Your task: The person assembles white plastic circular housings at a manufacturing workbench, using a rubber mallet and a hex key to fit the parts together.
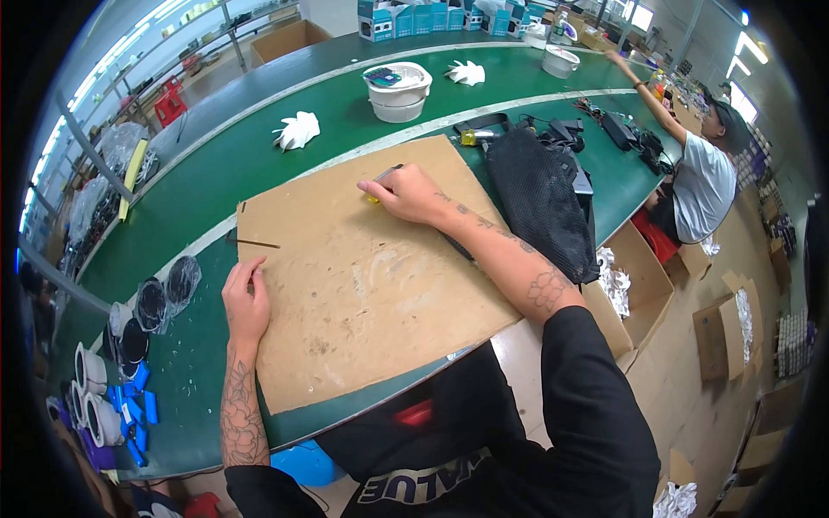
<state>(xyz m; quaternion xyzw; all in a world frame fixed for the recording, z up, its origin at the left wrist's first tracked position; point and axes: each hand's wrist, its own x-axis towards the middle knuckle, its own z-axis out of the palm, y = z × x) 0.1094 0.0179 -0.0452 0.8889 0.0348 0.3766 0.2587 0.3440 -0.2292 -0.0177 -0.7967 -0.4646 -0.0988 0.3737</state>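
In front of me a brown cardboard sheet (319,293) lies flat on the green table, scuffed and stained in its middle. My right hand (406,194) is closed over its far part, gripping a small tool with a yellow handle (373,199); most of the tool is hidden by the fingers. At the sheet's left edge rests my left hand (247,298), fingers loosely bent and apart, nothing in them. Just beyond its fingertips lies a thin dark strip (259,244) on the cardboard.
A black mesh bag (540,186), a yellow-handled tool (477,136) and dark adapters (617,129) lie right. Blue cylindrical cells (134,410) and white round housings (104,419) stand left. Beyond are white tubs (400,97) and gloves (297,131). A co-worker (704,173) reaches across the table's far right.
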